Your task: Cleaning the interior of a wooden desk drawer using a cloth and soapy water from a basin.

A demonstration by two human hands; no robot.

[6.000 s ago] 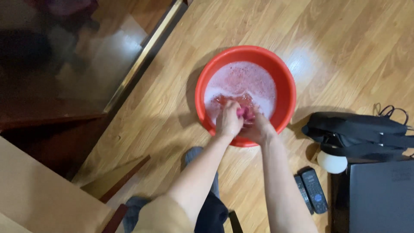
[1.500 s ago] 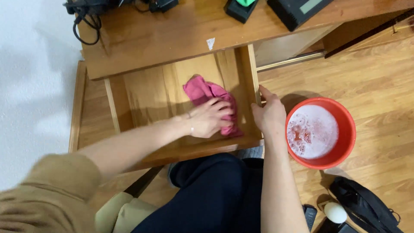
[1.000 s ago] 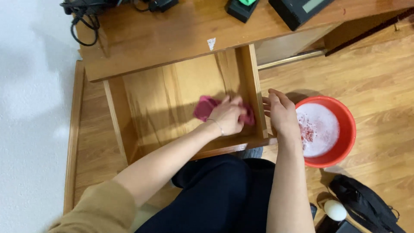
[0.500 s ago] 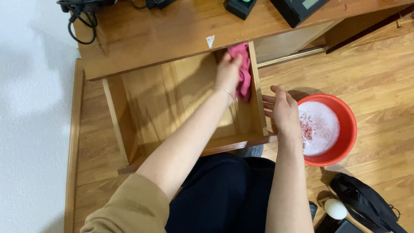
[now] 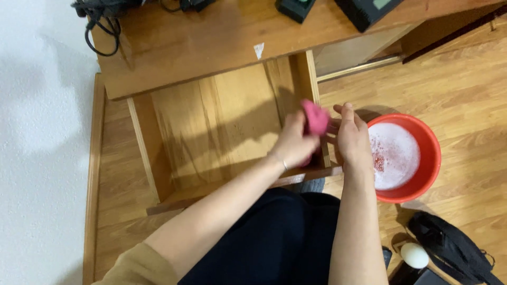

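An open wooden drawer (image 5: 211, 121) sticks out from under a wooden desk (image 5: 200, 42). My left hand (image 5: 297, 142) grips a pink cloth (image 5: 316, 118) at the drawer's right side wall, near the front corner. My right hand (image 5: 353, 136) rests flat against the outside of that wall, fingers together and pointing up, just beside the cloth. A red basin (image 5: 422, 158) of foamy, pink-tinted water stands on the floor to the right of my right hand.
Black cables (image 5: 100, 16) and dark devices (image 5: 364, 10) lie on the desk. A black bag (image 5: 454, 248) and a white egg-shaped object (image 5: 414, 255) sit on the wooden floor at lower right. A white wall is on the left. My dark-trousered legs are below the drawer.
My left hand drew the pink cloth from the drawer's back right corner forward along the right wall to the front. The right hand stayed at the drawer's outer side.
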